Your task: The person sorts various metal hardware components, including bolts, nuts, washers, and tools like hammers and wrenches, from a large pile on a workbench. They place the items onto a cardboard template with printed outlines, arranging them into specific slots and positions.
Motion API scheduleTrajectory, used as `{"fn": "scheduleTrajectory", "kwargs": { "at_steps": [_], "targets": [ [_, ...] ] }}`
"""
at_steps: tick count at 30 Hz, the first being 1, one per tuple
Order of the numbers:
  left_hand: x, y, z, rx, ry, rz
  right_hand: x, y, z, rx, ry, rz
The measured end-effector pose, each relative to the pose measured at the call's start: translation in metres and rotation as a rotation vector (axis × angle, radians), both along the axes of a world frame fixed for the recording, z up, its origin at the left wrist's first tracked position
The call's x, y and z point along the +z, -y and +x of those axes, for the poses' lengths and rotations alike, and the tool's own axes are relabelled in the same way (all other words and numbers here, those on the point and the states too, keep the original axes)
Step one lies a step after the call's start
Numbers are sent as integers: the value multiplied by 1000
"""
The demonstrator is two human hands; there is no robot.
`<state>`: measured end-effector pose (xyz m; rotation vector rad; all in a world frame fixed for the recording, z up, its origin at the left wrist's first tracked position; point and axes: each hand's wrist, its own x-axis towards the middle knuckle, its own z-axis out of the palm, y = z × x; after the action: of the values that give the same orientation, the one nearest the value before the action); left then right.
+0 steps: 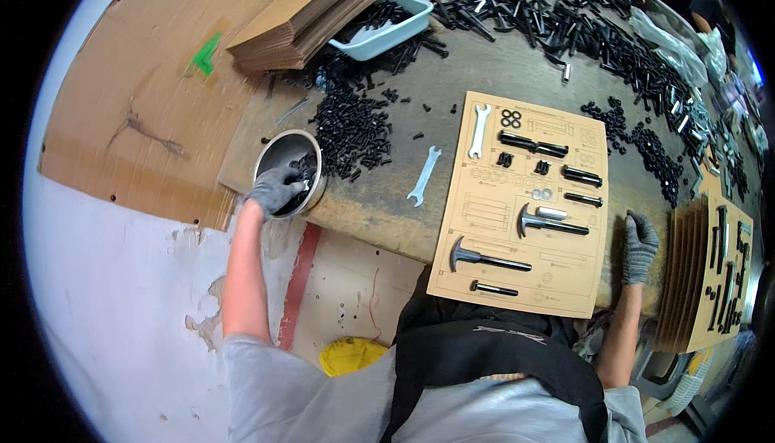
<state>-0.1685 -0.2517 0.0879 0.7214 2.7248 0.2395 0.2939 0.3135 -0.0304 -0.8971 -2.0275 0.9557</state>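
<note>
Left hand (274, 187), arm outstretched, fingers curled on black parts in the tin (316, 170). Right hand (640, 245) flat, open, empty, beside the card (484, 209).

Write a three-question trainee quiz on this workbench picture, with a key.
1. True or false: the left hand is inside the round metal bowl.
2. Which tool lies loose on the bench, left of the cardboard template? A) white flat wrench B) pliers C) screwdriver
3. Fill in: the right hand rests on the bench between the template and a ____ of cardboard sheets.

Key: 1 true; 2 A; 3 stack
</note>
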Motion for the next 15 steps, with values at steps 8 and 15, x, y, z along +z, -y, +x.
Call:
{"fn": "scheduleTrajectory", "kwargs": {
  "at_steps": [8, 15],
  "targets": [
    [-12, 5, -29, 300, 178, 299, 6, 8, -4, 33, -1, 22],
    [19, -7, -13, 469, 389, 486, 1, 3, 3, 34, 50, 21]
  ]
}}
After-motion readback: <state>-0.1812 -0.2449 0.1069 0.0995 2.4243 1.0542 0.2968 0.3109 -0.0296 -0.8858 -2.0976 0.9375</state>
